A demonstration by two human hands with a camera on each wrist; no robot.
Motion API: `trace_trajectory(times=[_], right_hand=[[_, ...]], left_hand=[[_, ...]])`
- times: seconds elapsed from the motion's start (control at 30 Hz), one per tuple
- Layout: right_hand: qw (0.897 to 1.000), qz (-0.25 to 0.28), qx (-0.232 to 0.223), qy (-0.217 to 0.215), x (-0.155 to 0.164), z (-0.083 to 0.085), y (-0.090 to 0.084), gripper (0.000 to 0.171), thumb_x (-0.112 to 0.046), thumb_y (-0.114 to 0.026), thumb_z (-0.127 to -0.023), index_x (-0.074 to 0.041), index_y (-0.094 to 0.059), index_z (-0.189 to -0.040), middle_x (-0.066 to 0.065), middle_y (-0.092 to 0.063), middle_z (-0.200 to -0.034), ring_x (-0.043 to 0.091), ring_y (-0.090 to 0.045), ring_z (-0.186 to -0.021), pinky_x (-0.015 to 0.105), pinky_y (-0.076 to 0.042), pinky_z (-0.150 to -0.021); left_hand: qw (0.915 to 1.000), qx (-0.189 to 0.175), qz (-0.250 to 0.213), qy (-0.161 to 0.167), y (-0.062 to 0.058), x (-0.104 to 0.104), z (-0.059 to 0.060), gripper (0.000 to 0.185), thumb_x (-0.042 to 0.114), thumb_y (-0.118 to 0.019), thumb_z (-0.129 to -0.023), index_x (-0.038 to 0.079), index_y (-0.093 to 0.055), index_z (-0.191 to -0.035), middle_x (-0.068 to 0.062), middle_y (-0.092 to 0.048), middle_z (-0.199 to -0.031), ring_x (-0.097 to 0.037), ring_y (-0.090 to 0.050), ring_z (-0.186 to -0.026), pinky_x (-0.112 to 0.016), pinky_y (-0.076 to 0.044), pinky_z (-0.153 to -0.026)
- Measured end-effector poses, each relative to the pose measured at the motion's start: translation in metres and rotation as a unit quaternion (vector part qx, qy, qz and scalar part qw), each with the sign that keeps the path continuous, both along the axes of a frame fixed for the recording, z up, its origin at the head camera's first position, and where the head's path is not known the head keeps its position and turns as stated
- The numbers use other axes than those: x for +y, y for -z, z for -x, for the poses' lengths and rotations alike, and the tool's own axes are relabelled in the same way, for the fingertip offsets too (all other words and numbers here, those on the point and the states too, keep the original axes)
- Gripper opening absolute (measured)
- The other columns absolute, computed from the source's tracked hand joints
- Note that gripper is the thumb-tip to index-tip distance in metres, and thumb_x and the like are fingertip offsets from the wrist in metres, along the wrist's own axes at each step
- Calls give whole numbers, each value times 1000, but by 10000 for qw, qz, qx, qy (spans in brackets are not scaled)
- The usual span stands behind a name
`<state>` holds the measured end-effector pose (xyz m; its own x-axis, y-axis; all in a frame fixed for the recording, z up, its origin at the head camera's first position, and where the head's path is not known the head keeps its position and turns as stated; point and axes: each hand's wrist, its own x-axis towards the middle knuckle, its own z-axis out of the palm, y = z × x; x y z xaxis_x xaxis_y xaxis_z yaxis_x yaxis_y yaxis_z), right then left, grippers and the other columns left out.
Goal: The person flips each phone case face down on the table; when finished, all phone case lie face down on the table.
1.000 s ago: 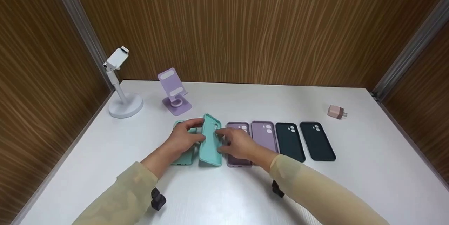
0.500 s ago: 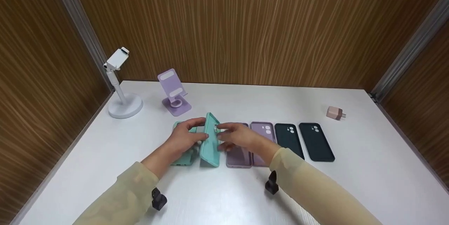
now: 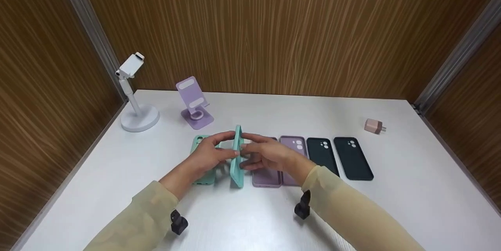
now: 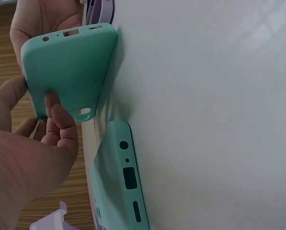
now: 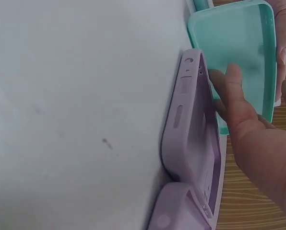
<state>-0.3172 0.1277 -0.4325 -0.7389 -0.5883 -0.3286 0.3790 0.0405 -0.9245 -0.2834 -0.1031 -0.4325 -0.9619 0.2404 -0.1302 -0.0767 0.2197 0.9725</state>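
A mint green phone case (image 3: pixel 236 172) stands on its long edge in the head view, nearly edge-on. My left hand (image 3: pixel 203 156) holds it from the left, thumb and fingers at its back and upper edge. My right hand (image 3: pixel 274 155) is on its other side; in the right wrist view its extended fingers (image 5: pixel 239 96) touch the hollow inside of the case. Another mint green case (image 4: pixel 119 177) lies flat under and beside my left hand. Right of the raised case lies a purple case (image 3: pixel 267 179), partly covered by my right hand.
A second purple case (image 3: pixel 291 143) and two dark cases (image 3: pixel 323 155) continue the row rightward. Behind stand a purple phone stand (image 3: pixel 191 94) and a white phone stand (image 3: pixel 140 118). A pink charger plug (image 3: pixel 373 125) lies at the right. Wood-grain panels (image 3: pixel 250 31) border the white table.
The raised mint case has turned from showing its inside to nearly edge-on, and shifted slightly right. My right-hand fingers have moved along its inner side; my left hand follows slightly right.
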Motion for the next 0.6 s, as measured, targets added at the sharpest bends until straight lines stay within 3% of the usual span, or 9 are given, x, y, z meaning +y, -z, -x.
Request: trace_trajectory(times=[0.2,0.4,0.6], right_hand=[[9998,101,156,-32,2,-2,1,76,-23,-68,-106,-28,-27,-170,22,-64,-141,41,-68,-122,53,-56,-100],[9995,119,293,38,4,-2,4,79,-24,-69,-106,-27,-24,-171,28,-54,-151,37,-67,-125,53,-56,-99],[9991,34,414,83,6,-4,6,79,-22,-69,-105,-27,-25,-170,24,-67,-131,36,-71,-117,52,-58,-96]], left_hand=[[9993,-43,-69,374,3,0,-3,75,29,-86,-92,26,-52,-158,0,-47,-162,-24,-64,-124,-47,-51,-102],[9983,-103,-23,580,7,1,-2,76,32,-85,-93,27,-50,-160,4,-45,-164,-24,-64,-121,-44,-54,-93],[9969,-126,-115,764,12,2,-3,72,32,-80,-97,28,-47,-161,2,-43,-165,-23,-66,-114,-38,-53,-83]])
